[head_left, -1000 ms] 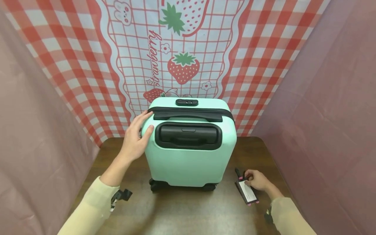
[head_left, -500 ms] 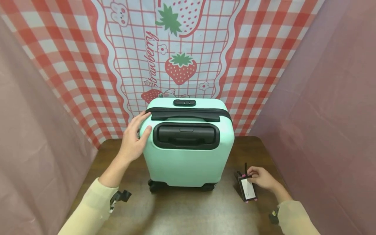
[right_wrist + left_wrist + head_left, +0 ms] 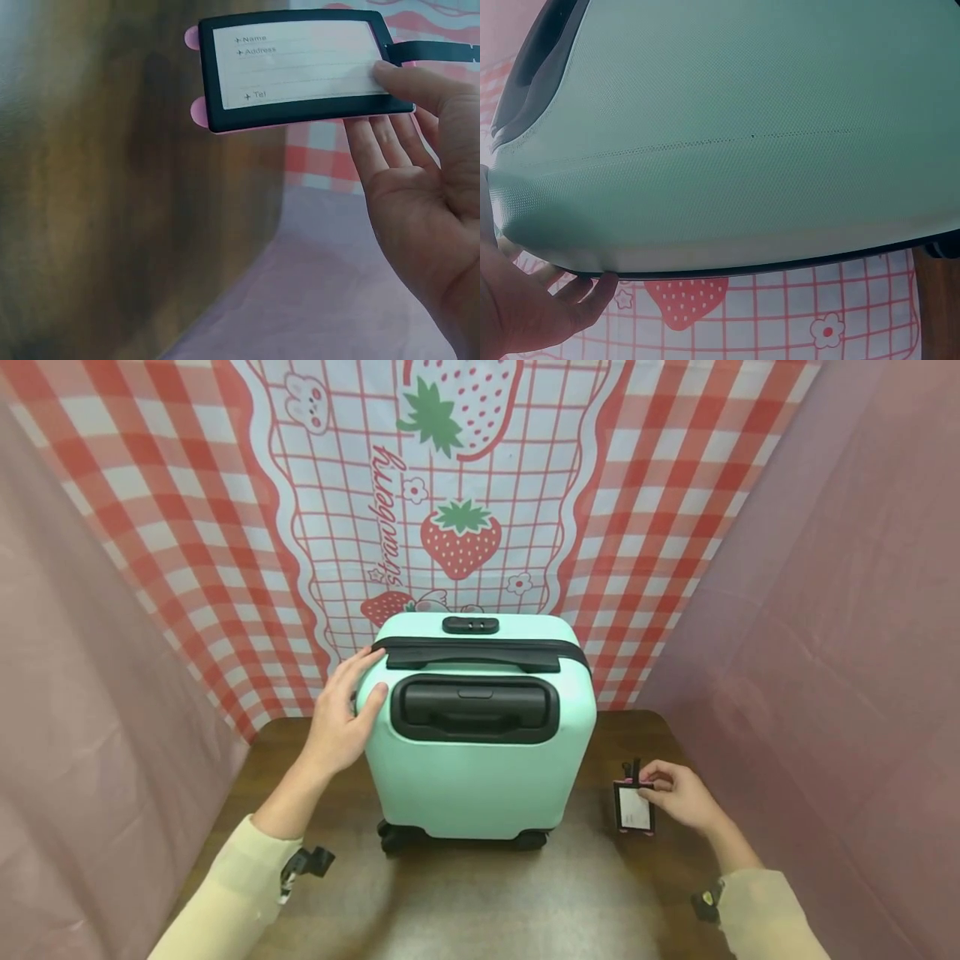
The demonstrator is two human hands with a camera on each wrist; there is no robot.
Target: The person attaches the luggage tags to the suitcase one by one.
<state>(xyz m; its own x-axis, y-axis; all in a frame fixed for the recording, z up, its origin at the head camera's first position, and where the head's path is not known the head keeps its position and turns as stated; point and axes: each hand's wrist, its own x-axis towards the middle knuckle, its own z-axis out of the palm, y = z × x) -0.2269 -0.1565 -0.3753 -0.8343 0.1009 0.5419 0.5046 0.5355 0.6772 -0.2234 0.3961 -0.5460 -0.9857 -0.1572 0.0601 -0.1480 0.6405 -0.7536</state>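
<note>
A mint-green suitcase (image 3: 468, 789) stands upright on the table, its black handles facing up and toward me. My left hand (image 3: 341, 714) rests on its upper left corner, with fairly straight fingers along the side and the thumb on the near face. In the left wrist view, the fingertips (image 3: 600, 289) touch near the dark zipper seam. My right hand (image 3: 681, 793) pinches a luggage tag (image 3: 634, 808) by its strap end, thumb on the front and fingers behind. The tag has a black frame, pink edges and a white card printed with Name, Address and Tel (image 3: 292, 64).
The brown wooden table (image 3: 480, 902) extends in front of and to the right of the suitcase. A strawberry-patterned checked cloth (image 3: 465, 468) hangs close behind it. Pinkish sheets, one at the right (image 3: 847, 652) and one at the left (image 3: 97, 693), flank the table.
My right hand has raised the luggage tag from lying tilted near the tabletop to hanging upright, farther from me. My left hand and the suitcase have stayed in place.
</note>
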